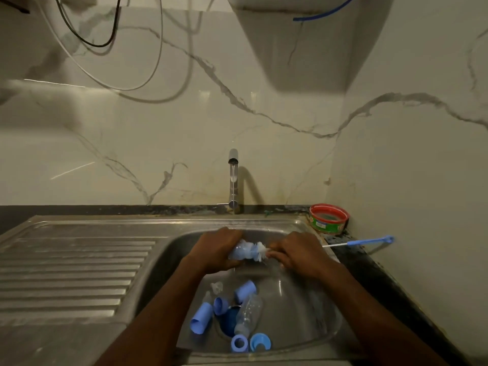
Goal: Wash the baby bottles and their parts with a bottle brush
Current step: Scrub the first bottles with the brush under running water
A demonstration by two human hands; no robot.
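Over the steel sink basin (303,307) my left hand (214,250) grips a clear baby bottle with a blue tint (241,253). My right hand (301,253) holds the bottle brush, whose white bristles (260,251) sit at the bottle's mouth. On the basin floor lie a second clear bottle (248,317), blue caps (202,318) (245,290), blue collar rings (239,343) (260,342) and a clear teat (217,287).
The tap (233,178) runs a thin stream behind my hands. A ribbed drainboard (74,270) lies to the left. On the dark counter at right rest a thin blue-handled brush (369,242) and a red-rimmed round tub (328,219). Cables hang on the marble wall.
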